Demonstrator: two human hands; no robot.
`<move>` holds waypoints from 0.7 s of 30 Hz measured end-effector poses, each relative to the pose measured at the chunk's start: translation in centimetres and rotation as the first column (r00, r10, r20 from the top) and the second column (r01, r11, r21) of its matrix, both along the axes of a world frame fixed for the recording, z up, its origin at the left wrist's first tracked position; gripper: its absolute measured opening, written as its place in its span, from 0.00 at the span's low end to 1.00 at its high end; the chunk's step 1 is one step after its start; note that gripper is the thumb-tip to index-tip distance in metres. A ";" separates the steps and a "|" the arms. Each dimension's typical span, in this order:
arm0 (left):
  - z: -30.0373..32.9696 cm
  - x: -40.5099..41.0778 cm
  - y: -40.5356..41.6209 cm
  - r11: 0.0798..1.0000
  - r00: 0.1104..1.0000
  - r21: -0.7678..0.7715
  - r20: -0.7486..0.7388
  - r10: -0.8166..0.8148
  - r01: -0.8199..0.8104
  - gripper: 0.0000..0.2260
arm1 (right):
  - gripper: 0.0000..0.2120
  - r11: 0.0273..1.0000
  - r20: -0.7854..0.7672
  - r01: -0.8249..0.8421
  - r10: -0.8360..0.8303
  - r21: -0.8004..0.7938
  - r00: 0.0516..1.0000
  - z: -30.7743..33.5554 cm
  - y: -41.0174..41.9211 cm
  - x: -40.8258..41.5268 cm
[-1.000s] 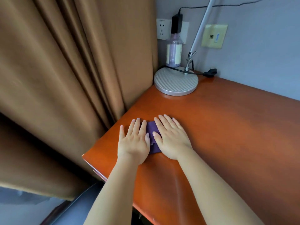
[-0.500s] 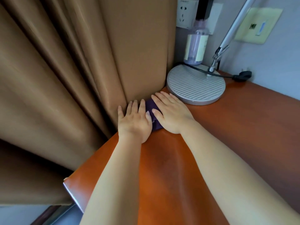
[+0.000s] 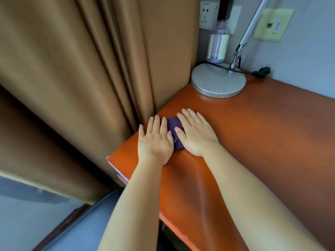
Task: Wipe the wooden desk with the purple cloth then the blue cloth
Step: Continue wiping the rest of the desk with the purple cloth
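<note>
A folded purple cloth (image 3: 174,131) lies flat on the reddish wooden desk (image 3: 253,142), close to its left edge. My left hand (image 3: 155,140) presses on the cloth's left part with straight fingers. My right hand (image 3: 196,134) presses on its right part, fingers straight and spread. Only a strip of the cloth shows between the two hands. No blue cloth is in view.
A brown curtain (image 3: 90,78) hangs against the desk's left edge. At the far corner stand a round ribbed lamp base (image 3: 218,82) with its slanted arm, a clear bottle (image 3: 217,46) and a black cable with plug (image 3: 261,71). Wall sockets sit above.
Both hands have slid the purple cloth back toward me along the left edge, away from the lamp base and the curtain corner where it was half a second ago.
</note>
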State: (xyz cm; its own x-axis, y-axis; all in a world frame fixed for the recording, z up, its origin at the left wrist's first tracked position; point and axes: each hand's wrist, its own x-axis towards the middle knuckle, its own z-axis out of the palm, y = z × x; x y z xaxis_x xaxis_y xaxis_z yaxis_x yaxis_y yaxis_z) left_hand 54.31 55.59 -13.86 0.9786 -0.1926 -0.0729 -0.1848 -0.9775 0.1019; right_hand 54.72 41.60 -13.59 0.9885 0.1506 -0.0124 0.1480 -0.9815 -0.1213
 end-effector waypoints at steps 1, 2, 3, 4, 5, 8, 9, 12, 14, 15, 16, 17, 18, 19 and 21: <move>0.0 -1.3 0.7 1.000 1.000 0.000 -0.004 -0.006 0.006 0.24 | 0.27 1.000 -0.008 0.005 -0.005 -0.004 1.000 0.0 0.7 -1.3; 0.1 -2.5 1.4 1.000 1.000 -0.001 -0.010 -0.010 0.010 0.24 | 0.27 1.000 -0.013 0.008 -0.008 -0.010 1.000 0.1 1.4 -2.6; 0.1 -3.7 2.1 1.000 1.000 -0.002 -0.014 -0.014 0.013 0.24 | 0.27 1.000 -0.014 0.011 -0.012 -0.014 1.000 0.1 2.1 -3.9; 0.1 -4.8 2.7 1.000 1.000 -0.004 -0.014 -0.018 0.018 0.24 | 0.27 1.000 -0.012 0.016 -0.017 -0.014 1.000 0.2 2.8 -5.0; 0.1 -5.8 3.4 1.000 1.000 -0.007 -0.011 -0.023 0.023 0.24 | 0.27 1.000 -0.012 0.022 -0.022 -0.015 1.000 0.2 3.5 -6.1; 0.1 -8.3 5.2 0.999 0.999 -0.008 -0.009 -0.031 0.031 0.24 | 0.27 0.999 -0.013 0.034 -0.035 -0.032 0.999 0.2 5.7 -8.8; 0.1 -8.9 5.8 0.999 0.999 -0.003 -0.009 -0.033 0.033 0.24 | 0.27 0.999 -0.012 0.034 -0.034 -0.039 0.999 0.2 6.2 -9.4; 0.0 -10.1 7.1 0.999 0.999 0.013 -0.003 -0.034 0.034 0.24 | 0.27 0.998 -0.008 0.016 -0.017 -0.066 1.000 0.1 7.4 -10.4; 0.0 -10.2 7.4 0.999 0.999 0.020 -0.002 -0.043 0.043 0.25 | 0.27 0.997 -0.002 0.012 -0.012 -0.075 1.000 0.1 7.6 -10.4; 0.0 -10.1 7.4 0.998 0.999 0.024 -0.002 -0.051 0.051 0.25 | 0.27 0.997 0.003 0.011 -0.011 -0.080 1.000 0.1 7.6 -10.3; 0.0 -9.9 7.5 0.998 0.998 0.024 0.000 -0.056 0.056 0.25 | 0.27 0.996 0.007 0.007 -0.006 -0.084 1.000 0.0 7.6 -10.1; -0.1 -9.6 7.5 0.998 0.998 0.021 0.002 -0.056 0.056 0.25 | 0.27 0.996 0.009 -0.001 0.002 -0.087 1.000 0.0 7.6 -9.8; -0.2 -9.3 7.6 0.999 0.999 0.016 0.005 -0.051 0.051 0.25 | 0.27 0.996 0.012 -0.010 0.011 -0.091 1.000 -0.1 7.6 -9.4; -0.2 -8.9 7.7 0.999 0.999 0.006 0.013 -0.042 0.042 0.25 | 0.27 0.995 0.013 -0.019 0.020 -0.093 1.000 -0.1 7.7 -8.9; -0.1 -8.1 8.0 1.000 0.999 -0.014 0.027 -0.020 0.020 0.25 | 0.27 0.995 0.018 -0.034 0.035 -0.089 0.999 -0.2 8.0 -7.7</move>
